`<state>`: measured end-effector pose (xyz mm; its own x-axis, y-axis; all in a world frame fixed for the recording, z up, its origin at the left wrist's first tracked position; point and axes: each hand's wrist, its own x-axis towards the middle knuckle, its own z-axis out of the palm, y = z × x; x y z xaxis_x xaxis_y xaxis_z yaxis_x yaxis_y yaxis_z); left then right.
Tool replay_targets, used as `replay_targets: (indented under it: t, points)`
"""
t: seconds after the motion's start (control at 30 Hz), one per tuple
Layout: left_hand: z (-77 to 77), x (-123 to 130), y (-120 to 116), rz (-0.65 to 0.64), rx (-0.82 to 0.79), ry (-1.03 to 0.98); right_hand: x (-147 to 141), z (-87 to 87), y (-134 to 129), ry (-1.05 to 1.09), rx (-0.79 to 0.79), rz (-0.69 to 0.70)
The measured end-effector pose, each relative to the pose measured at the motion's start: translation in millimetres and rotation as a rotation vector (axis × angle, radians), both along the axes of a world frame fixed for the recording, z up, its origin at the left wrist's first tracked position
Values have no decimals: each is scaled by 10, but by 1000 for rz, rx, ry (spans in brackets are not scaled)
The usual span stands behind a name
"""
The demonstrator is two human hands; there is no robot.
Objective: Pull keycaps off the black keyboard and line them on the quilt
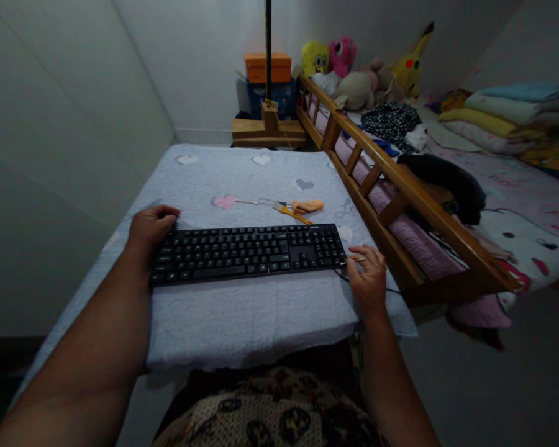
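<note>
A black keyboard [242,251] lies across the cloth-covered table, its cable leaving near the lower right corner. At its left end, my left hand [153,228] grips the upper corner with the fingers together. My right hand [368,273] is beside the number pad and pinches a thin, pale stick [358,259], whose tip is at the lower right keys. Behind the keyboard lie a yellow-handled brush [294,215] and a tool with an orange handle [307,206] and a thin metal shaft.
The table [242,316] has a light cloth with hearts. A wooden bed rail [386,161] runs along its right side, with bedding and plush toys beyond. Behind the table are a wooden stand [270,130] with a dark pole and an orange box [268,67].
</note>
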<state>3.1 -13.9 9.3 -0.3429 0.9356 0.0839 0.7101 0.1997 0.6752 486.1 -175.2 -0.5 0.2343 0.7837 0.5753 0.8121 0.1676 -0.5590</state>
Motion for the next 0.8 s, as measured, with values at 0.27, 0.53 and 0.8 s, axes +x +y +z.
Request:
replay_targets:
  t: [0.27, 0.53, 0.8]
  points:
    - [-8, -1, -13, -7, -7, 1, 16, 9, 91, -19, -31, 17]
    - [28, 17, -20, 7, -17, 6, 11, 39, 215, -52, -70, -2]
    - [-1, -19, 6, -19, -13, 0, 30, 38, 309, -59, -78, -2]
